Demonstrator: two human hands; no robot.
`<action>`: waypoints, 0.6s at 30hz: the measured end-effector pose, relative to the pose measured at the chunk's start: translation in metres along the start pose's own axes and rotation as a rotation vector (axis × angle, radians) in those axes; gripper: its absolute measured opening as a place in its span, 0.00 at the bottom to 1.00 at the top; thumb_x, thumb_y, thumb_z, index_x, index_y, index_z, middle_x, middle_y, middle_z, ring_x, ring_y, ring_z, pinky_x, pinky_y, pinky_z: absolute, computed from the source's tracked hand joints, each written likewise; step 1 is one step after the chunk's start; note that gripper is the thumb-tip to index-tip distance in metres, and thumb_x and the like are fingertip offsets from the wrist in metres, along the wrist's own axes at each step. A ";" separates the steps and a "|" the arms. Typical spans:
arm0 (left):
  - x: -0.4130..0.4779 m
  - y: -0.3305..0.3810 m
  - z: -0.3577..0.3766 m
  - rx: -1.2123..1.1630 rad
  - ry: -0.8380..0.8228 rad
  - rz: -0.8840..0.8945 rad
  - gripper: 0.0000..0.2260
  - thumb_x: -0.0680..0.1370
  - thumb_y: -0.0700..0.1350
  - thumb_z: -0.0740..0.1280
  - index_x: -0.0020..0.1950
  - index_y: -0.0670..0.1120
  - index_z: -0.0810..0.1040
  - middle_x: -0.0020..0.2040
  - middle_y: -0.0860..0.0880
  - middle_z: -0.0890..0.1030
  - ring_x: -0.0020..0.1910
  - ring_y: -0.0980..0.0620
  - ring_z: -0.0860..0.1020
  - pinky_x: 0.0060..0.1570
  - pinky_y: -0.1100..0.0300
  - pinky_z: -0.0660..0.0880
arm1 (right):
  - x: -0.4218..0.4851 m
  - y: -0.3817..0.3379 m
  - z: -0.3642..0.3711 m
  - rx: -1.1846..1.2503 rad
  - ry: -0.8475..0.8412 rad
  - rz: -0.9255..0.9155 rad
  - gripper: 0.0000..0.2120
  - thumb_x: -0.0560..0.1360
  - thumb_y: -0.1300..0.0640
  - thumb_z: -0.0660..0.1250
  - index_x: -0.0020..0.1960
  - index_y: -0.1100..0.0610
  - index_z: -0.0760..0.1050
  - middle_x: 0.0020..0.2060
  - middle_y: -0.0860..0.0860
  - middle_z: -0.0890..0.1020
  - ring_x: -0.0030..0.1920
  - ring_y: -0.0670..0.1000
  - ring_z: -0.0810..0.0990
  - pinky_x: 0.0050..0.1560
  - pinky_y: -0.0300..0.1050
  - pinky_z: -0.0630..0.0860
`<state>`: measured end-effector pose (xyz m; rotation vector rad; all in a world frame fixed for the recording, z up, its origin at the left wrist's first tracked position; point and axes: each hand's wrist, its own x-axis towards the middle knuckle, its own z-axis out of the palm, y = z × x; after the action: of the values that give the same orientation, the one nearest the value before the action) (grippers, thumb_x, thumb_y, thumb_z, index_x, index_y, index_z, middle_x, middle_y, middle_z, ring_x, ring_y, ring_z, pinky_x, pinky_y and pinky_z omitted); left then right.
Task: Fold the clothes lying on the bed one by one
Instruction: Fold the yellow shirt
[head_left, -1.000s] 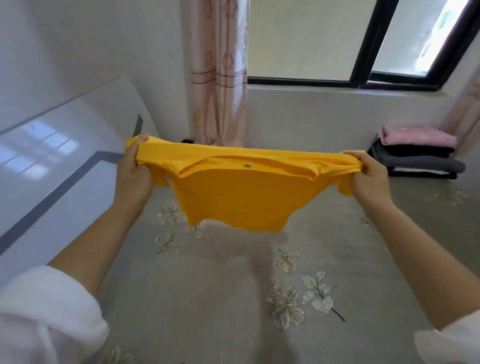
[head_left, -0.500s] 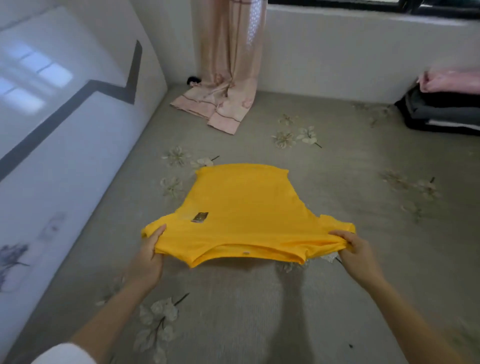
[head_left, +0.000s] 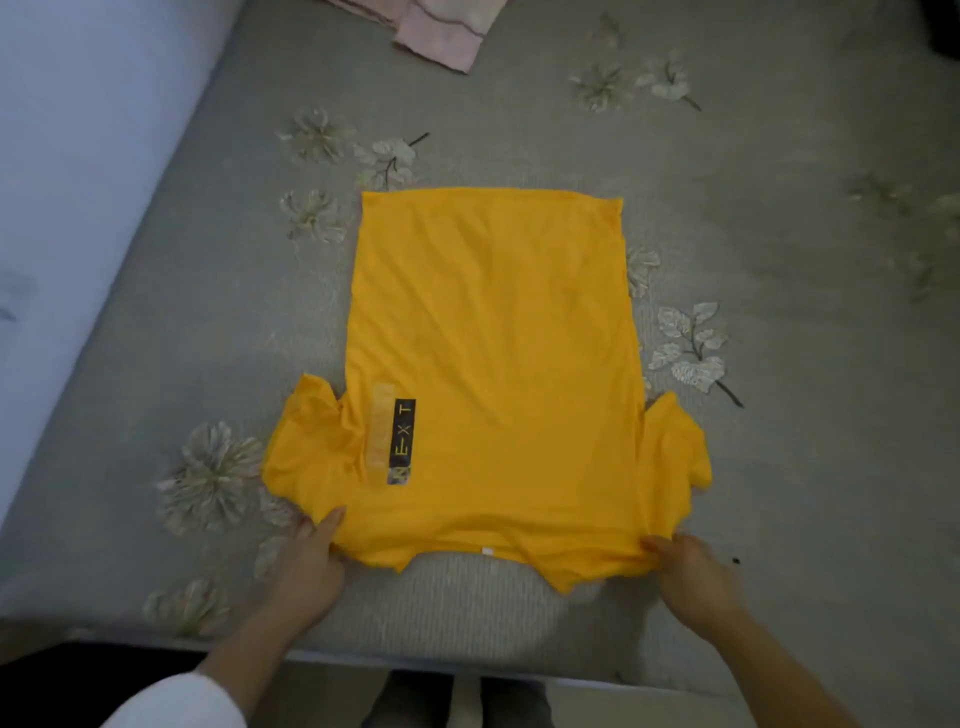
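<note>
Head view: left hand (head_left: 306, 564) and right hand (head_left: 693, 577) pinch the yellow T-shirt (head_left: 493, 364) by its shoulders; soft, light cloth, probably best gripped at corners.

1. On the yellow T-shirt (head_left: 493, 364) you'll find one black strip (head_left: 402, 441) near its left sleeve. It carries pale letters turned sideways, and from its near end to its far end you can read "E X T".
2. A further character sits before the "E" at the near end of that strip, too smeared for you to read.
3. Just left of the strip lies a paler patch (head_left: 379, 426); any print on it is illegible.
4. The small white tag (head_left: 487, 551) at the near edge shows you no readable text.
</note>
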<state>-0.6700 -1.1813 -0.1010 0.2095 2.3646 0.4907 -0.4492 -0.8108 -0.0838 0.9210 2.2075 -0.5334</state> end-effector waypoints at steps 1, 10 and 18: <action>-0.002 -0.002 0.004 0.030 -0.012 -0.041 0.26 0.77 0.35 0.61 0.75 0.45 0.62 0.76 0.35 0.54 0.74 0.36 0.57 0.70 0.46 0.60 | -0.002 0.003 0.006 0.040 -0.020 0.011 0.17 0.79 0.60 0.57 0.66 0.53 0.74 0.63 0.56 0.76 0.60 0.59 0.75 0.57 0.52 0.73; -0.009 0.090 0.069 0.202 0.270 0.237 0.28 0.73 0.48 0.60 0.74 0.46 0.63 0.76 0.38 0.53 0.74 0.38 0.51 0.67 0.37 0.59 | 0.013 0.019 -0.003 0.748 0.385 0.256 0.04 0.78 0.62 0.62 0.46 0.58 0.76 0.38 0.53 0.76 0.41 0.53 0.74 0.42 0.45 0.68; -0.028 0.155 0.194 0.344 0.044 0.762 0.31 0.66 0.58 0.66 0.68 0.55 0.67 0.64 0.49 0.71 0.61 0.49 0.68 0.55 0.48 0.74 | 0.093 0.037 -0.021 1.152 0.521 0.372 0.11 0.77 0.52 0.65 0.49 0.60 0.74 0.41 0.56 0.79 0.41 0.53 0.78 0.43 0.49 0.77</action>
<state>-0.5169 -0.9909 -0.1531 1.2915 2.3361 0.4221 -0.4793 -0.7309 -0.1399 2.1936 1.9405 -1.5741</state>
